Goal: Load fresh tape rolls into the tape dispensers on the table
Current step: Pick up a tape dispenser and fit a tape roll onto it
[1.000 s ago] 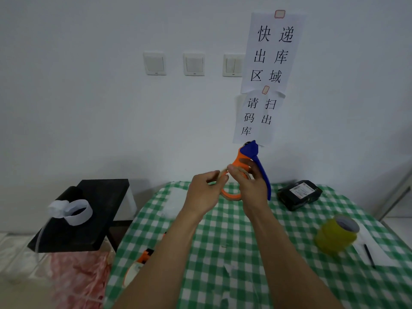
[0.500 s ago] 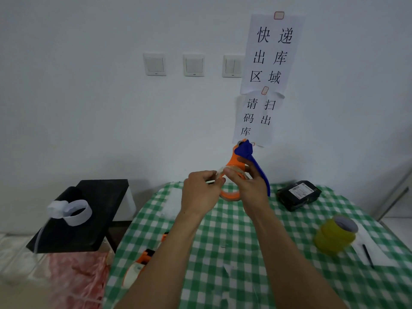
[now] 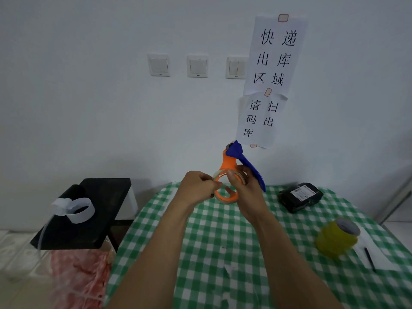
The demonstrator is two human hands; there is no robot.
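I hold an orange and blue tape dispenser (image 3: 229,161) upright above the far side of the green checked table (image 3: 223,241). My right hand (image 3: 245,188) grips its ring and blue handle. A thin clear tape roll (image 3: 219,175) sits on the orange ring. My left hand (image 3: 196,188) pinches the roll's left edge. A stack of yellow tape rolls (image 3: 334,240) stands at the right of the table.
A black parcel (image 3: 301,196) lies at the far right of the table. A pen (image 3: 370,259) rests on white paper near the right edge. A black stand (image 3: 89,219) with a white tape loop (image 3: 75,209) stands at left. Paper signs hang on the wall.
The dispenser has tilted slightly left and risen a little. My left hand has closed in on the roll's edge at the orange ring.
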